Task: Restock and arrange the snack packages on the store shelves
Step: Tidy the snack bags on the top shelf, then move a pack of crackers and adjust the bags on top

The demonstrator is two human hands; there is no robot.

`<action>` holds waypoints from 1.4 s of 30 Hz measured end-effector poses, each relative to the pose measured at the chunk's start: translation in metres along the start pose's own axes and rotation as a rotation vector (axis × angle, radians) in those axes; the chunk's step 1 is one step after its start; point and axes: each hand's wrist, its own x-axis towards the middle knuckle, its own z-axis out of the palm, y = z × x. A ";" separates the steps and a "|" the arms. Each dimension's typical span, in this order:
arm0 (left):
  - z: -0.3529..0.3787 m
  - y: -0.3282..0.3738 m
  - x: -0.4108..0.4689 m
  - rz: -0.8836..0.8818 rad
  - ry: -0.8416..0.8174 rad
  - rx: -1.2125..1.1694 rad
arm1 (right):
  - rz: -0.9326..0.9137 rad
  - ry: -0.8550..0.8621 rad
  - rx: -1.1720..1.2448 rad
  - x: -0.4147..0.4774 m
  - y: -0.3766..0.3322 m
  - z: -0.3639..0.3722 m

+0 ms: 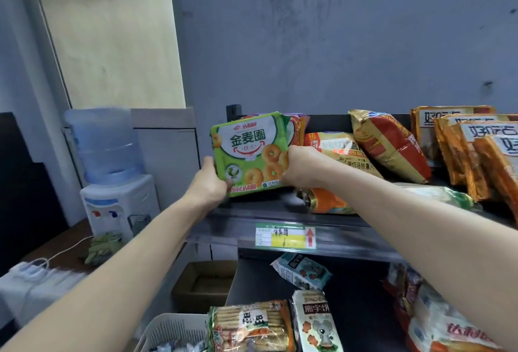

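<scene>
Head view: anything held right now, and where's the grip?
The green ring-biscuit package, upright at the top shelf, held by both hands: the left hand has its grip on the lower-left edge, the right hand on the right edge.

Arms outstretched, left hand (208,180) and right hand (301,168) grip green package (252,144).

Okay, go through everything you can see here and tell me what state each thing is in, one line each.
Green snack pack: upright, held at the left end of the shelf.
Left hand: grips its lower left edge.
Right hand: grips its right edge.
Red and gold bag: tilted.
Orange packs: standing in a row.
Water jug: upturned on the dispenser.
Cardboard box: open.
</scene>
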 end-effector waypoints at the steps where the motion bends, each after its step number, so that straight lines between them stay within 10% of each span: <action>1: 0.000 0.001 0.002 0.006 0.024 0.036 | 0.013 -0.003 -0.054 0.000 0.001 0.001; 15: 0.005 0.006 0.002 0.019 0.007 0.180 | 0.096 0.175 0.101 0.007 0.027 0.017; 23: 0.008 0.046 -0.029 0.274 0.330 0.233 | 0.002 0.513 0.269 -0.023 0.042 -0.020; 33: 0.078 0.124 -0.058 0.241 -0.429 0.242 | 0.178 0.330 0.296 -0.089 0.109 -0.051; 42: 0.086 0.131 -0.060 -0.083 -0.565 0.092 | 0.432 0.059 0.251 -0.115 0.145 -0.033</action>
